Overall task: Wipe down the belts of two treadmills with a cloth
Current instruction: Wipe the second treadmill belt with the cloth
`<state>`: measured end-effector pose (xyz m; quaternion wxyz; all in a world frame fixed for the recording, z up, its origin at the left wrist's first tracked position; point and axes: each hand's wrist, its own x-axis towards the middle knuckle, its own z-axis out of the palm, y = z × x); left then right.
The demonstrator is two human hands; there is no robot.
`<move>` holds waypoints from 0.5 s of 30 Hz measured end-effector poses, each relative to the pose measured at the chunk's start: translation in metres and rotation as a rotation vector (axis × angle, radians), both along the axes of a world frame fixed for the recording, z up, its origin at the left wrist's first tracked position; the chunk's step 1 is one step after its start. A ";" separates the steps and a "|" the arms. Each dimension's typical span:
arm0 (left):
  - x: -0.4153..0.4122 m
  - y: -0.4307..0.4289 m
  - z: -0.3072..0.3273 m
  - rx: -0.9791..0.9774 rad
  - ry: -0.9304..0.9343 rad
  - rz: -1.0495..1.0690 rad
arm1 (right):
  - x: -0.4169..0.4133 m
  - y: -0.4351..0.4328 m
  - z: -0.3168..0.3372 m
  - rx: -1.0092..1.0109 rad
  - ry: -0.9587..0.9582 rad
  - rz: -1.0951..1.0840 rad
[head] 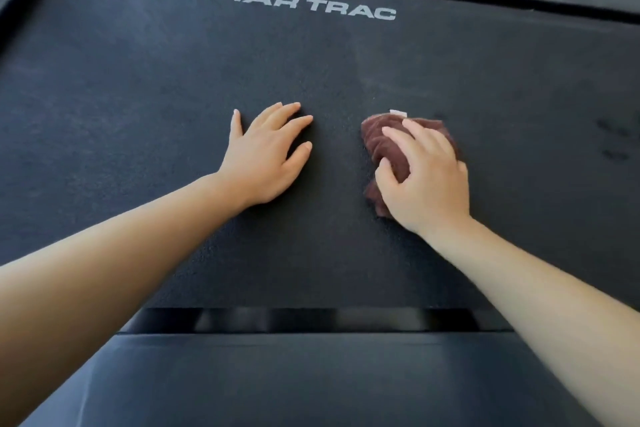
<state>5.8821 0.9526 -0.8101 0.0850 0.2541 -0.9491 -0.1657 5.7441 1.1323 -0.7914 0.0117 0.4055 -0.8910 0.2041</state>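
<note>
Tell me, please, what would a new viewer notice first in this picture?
The right hand grips a bunched brown cloth on the black treadmill belt, right of centre. The left hand rests flat beside it, apart from the cloth. White STAR TRAC lettering crosses the belt's far end.

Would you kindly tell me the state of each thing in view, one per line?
belt: lying flat, with a few dark spots near its right side.
left hand: rests flat on the belt, fingers spread, holding nothing.
cloth: bunched up, lying on the belt.
right hand: grips the cloth, fingers curled over it, pressing it onto the belt.
</note>
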 end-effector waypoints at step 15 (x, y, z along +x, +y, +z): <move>-0.014 0.014 0.009 -0.100 -0.108 0.121 | -0.067 -0.051 -0.004 0.005 0.029 0.063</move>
